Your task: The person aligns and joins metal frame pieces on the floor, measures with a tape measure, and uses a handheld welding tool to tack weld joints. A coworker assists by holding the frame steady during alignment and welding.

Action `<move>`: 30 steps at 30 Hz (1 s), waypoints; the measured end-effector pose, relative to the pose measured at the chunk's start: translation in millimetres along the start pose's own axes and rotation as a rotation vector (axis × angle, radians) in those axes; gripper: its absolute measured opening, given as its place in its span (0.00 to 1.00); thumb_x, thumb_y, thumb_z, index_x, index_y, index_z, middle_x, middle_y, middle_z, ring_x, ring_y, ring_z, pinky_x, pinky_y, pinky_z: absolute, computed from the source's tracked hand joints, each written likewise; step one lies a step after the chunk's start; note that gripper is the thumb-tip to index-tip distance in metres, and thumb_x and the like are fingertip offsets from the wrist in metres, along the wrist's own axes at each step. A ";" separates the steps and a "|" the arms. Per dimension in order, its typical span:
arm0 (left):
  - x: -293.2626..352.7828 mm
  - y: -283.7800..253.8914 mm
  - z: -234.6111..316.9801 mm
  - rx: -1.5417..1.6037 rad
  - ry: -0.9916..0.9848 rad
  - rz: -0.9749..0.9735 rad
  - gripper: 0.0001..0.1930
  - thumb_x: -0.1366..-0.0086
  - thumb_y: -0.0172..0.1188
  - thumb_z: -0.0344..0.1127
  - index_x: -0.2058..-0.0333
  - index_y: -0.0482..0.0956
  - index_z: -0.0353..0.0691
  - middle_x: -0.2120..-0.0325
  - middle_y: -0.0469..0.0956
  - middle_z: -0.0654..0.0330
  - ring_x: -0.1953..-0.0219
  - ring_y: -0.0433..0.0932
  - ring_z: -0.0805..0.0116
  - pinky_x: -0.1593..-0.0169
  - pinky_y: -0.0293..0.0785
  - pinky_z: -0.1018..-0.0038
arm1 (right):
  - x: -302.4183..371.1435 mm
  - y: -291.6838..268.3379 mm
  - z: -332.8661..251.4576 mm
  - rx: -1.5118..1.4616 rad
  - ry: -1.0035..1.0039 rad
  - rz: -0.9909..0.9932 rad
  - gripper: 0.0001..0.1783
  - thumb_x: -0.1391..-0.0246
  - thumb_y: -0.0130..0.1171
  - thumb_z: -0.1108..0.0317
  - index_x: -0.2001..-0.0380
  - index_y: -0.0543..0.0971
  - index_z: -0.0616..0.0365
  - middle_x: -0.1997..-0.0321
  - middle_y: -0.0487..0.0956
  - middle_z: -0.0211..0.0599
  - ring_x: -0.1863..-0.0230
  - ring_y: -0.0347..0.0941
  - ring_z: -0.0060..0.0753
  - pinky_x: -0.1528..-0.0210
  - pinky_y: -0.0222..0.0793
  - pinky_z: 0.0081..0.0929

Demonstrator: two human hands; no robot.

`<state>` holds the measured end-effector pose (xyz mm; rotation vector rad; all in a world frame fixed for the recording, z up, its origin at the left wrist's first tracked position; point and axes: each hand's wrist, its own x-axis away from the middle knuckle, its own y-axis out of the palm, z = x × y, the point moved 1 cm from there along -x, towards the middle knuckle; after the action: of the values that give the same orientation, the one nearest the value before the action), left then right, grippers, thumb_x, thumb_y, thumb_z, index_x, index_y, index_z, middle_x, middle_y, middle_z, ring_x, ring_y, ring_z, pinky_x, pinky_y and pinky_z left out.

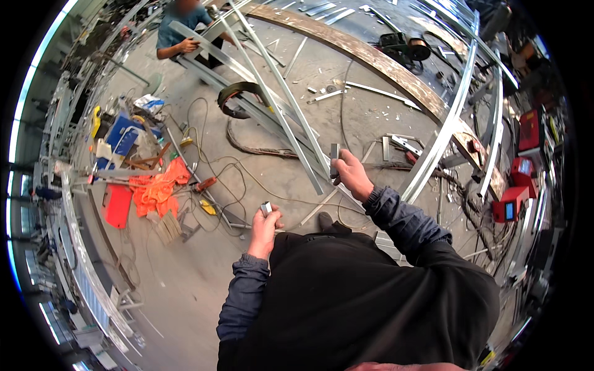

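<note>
My left hand [265, 230] is closed round a short piece of square metal tube [266, 209], its end poking up above the fingers. Farther forward and to the right, my right hand [352, 174] grips a second short metal piece [335, 159], silvery and held upright between thumb and fingers. Just beyond that hand, long galvanized metal profiles [288, 117] run slantwise from the far left. A dark coiled strap or hose [238, 99] hangs over them. The hidden lower parts of both held pieces lie inside my fingers.
A person in a blue shirt [179, 40] holds the far end of the profiles. Orange cloth [159, 188], a red case [117, 205] and a blue box [127, 137] lie left. Cables [247, 166] cross the floor. Red machines [512, 203] stand right, past a long rusty beam [346, 49].
</note>
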<state>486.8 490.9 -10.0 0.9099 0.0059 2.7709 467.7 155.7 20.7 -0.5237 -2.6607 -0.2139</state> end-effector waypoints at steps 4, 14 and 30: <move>-69.8 6.7 23.2 -0.026 -0.029 -0.186 0.10 0.24 0.69 0.37 0.50 0.80 0.42 0.63 0.82 0.65 0.70 0.79 0.75 0.61 0.82 0.71 | -11.3 15.7 -22.7 0.287 -0.068 0.106 0.21 0.32 0.65 0.60 0.47 0.82 0.69 0.64 0.87 0.48 0.62 0.87 0.37 0.60 0.82 0.39; -224.7 1.7 114.7 -0.225 -0.170 -0.590 0.15 0.25 0.74 0.42 0.51 0.79 0.42 0.59 0.83 0.62 0.66 0.82 0.72 0.56 0.84 0.66 | -51.2 81.1 -12.5 0.875 -0.185 0.448 0.18 0.37 0.70 0.55 0.53 0.84 0.59 0.53 0.86 0.48 0.51 0.85 0.59 0.48 0.82 0.51; -306.7 57.4 187.9 -0.723 0.931 -0.919 0.13 0.34 0.80 0.31 0.59 0.84 0.36 0.56 0.80 0.61 0.73 0.74 0.76 0.67 0.75 0.74 | -68.4 126.2 11.6 1.151 -0.130 0.633 0.14 0.40 0.70 0.66 0.53 0.81 0.54 0.58 0.82 0.40 0.56 0.86 0.49 0.58 0.84 0.46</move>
<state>824.8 357.2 -33.3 -0.4913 -0.3084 1.8189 570.5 251.7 -10.5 -0.8871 -2.0737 1.4398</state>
